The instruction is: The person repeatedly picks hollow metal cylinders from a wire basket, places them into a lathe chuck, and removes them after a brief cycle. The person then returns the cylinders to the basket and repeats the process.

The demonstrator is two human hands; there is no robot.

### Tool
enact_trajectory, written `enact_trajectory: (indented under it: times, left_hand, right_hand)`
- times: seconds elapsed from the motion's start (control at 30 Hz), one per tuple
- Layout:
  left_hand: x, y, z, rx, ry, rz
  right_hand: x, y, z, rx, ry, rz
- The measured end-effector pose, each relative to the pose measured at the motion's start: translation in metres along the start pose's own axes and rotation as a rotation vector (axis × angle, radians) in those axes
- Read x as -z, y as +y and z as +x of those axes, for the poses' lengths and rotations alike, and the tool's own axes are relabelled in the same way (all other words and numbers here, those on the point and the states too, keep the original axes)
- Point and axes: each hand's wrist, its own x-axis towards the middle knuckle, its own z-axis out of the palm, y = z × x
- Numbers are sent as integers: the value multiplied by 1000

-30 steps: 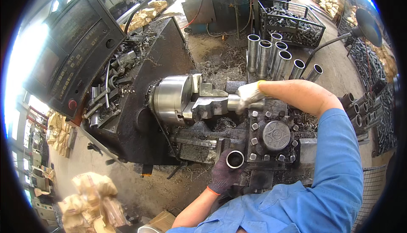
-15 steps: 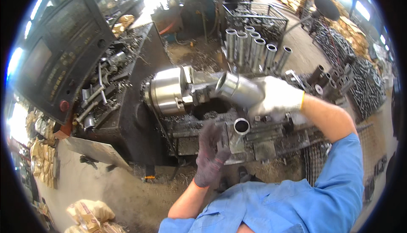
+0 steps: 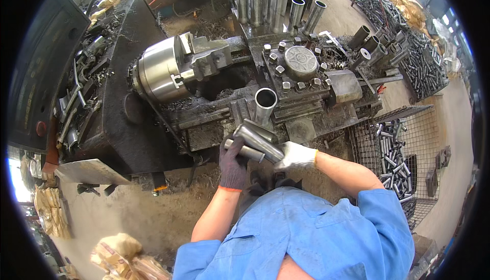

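Observation:
Just in front of my waist, my right hand (image 3: 297, 156) in a white glove is closed on the near end of a shiny metal tube (image 3: 259, 143). My left hand (image 3: 232, 163), in a dark glove, is closed around a slimmer metal cylinder (image 3: 247, 151) held alongside that tube. Behind them another metal tube (image 3: 261, 130) shows in part; what supports it is hidden. An open-ended metal tube (image 3: 265, 105) stands upright on the lathe just beyond my hands.
The lathe chuck (image 3: 161, 71) is at the left, with a round-topped tool post (image 3: 301, 63) right of it. Several tubes (image 3: 279, 9) stand at the back near a caliper (image 3: 332, 40). A wire basket (image 3: 395, 160) of metal pieces stands at the right.
My right hand has brought its tube down and toward me from beside the chuck. My left hand, open before, is now closed on a slim cylinder. The view has shifted.

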Motion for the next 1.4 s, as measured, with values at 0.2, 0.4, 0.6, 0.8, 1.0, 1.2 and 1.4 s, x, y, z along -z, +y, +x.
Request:
enact_trajectory:
  times: [0.2,0.4,0.6,0.8,1.0,1.2,1.4]
  left_hand:
    - [26,16,-17,330,-8,-68]
    - [-33,35,-4,-322,-224,631]
    - [-80,14,74,-963,-338,1315]
    - [-73,59,76,-632,-298,639]
    - [-25,94,64,-59,-205,-70]
    - [-7,103,45,71,-195,-115]
    - [-49,99,30,-211,-381,-43]
  right_hand:
    - [31,-22,-39,63,-70,322]
    - [68,-6,-49,241,675,114]
    - [60,28,-42,94,771,-256]
    - [13,-28,-76,229,428,-470]
    - [-37,-32,50,309,609,-764]
    - [24,-99,22,232,262,232]
    - [22,-162,33,167,172,41]
